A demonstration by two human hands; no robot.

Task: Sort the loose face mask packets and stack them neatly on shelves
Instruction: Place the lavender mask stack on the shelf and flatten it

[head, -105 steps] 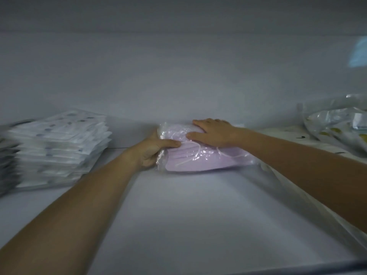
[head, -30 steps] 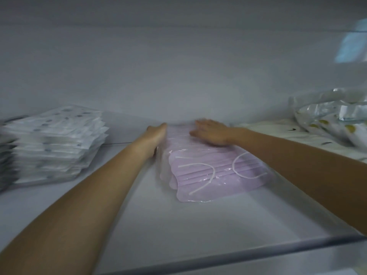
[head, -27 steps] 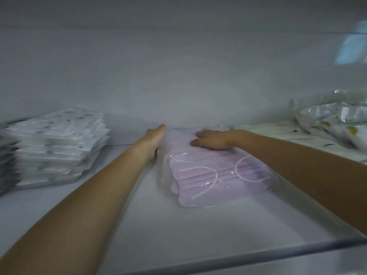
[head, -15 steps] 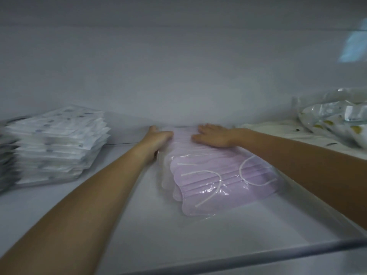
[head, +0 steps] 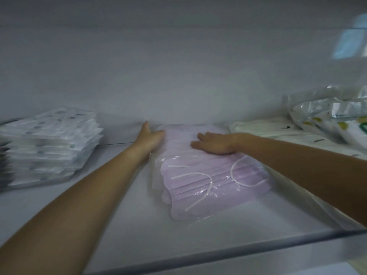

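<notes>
From the head camera, a clear packet of lilac face masks (head: 210,179) lies flat mid-shelf (head: 127,231). The left hand (head: 150,136), fingers straight, presses its far left edge; the right hand (head: 213,144) rests flat on top. A white packet stack (head: 49,143) stands well left.

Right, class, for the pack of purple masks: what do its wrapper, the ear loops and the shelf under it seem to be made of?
Wrapper: thin clear plastic film, glossy; it glints, creases, and the masks show through.
Ear loops: white cord, matte, probably elastic; they lie in loose curves.
Shelf: smooth white board, faint sheen; laminate or painted metal, cannot tell.
</notes>
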